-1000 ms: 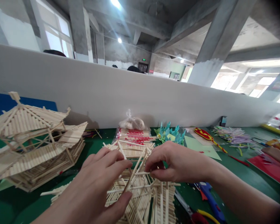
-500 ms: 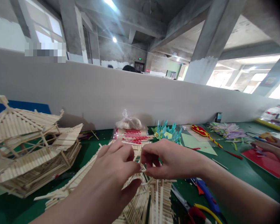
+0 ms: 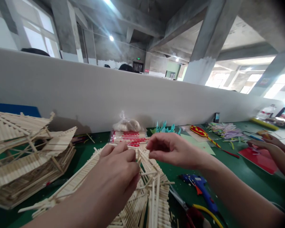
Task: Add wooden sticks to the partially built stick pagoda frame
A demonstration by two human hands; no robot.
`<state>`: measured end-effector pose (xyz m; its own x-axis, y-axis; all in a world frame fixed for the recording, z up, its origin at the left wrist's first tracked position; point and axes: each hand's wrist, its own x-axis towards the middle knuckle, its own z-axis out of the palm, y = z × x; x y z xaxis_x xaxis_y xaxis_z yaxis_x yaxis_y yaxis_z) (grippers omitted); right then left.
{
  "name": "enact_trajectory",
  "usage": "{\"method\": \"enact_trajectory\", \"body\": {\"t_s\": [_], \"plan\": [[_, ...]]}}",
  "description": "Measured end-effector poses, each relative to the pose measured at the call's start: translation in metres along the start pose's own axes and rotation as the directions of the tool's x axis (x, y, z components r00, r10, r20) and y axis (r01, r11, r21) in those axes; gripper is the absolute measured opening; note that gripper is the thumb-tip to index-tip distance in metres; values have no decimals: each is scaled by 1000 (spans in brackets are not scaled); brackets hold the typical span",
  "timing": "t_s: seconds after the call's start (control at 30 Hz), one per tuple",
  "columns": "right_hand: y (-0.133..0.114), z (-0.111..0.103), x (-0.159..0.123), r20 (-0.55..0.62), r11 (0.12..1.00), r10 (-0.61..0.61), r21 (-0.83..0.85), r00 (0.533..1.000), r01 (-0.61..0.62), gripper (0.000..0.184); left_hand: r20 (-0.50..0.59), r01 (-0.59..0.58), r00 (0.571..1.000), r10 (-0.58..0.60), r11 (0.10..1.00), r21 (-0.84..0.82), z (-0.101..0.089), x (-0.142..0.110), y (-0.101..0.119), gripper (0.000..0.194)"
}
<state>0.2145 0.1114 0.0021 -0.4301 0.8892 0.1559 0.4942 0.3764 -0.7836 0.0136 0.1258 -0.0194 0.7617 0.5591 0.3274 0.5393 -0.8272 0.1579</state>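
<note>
1. Pale wooden-stick roof frame [image 3: 142, 190]: lies on the green table [image 3: 230, 177], under both hands; best steadied low while sticks are seated.
2. Left hand [image 3: 116, 177]: fingers closed, pinching a thin stick on the frame.
3. Right hand [image 3: 173, 150]: fingertips pinched narrow; contents indiscernible.
4. Red-printed stick packet [image 3: 129, 138]: writing illegible.

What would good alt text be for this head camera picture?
Two bare hands, left hand and right hand, work over a roof-like stick model on a green table. A finished stick pavilion stands left; a blue glue gun lies right.
</note>
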Motion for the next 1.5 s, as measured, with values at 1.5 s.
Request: {"method": "enact_trajectory", "body": {"t_s": [1.5], "plan": [[-18, 40, -22, -74, 805, -134, -590, 988, 65, 13, -78, -59, 995, 54, 996, -67, 0, 1, 4, 19]]}}
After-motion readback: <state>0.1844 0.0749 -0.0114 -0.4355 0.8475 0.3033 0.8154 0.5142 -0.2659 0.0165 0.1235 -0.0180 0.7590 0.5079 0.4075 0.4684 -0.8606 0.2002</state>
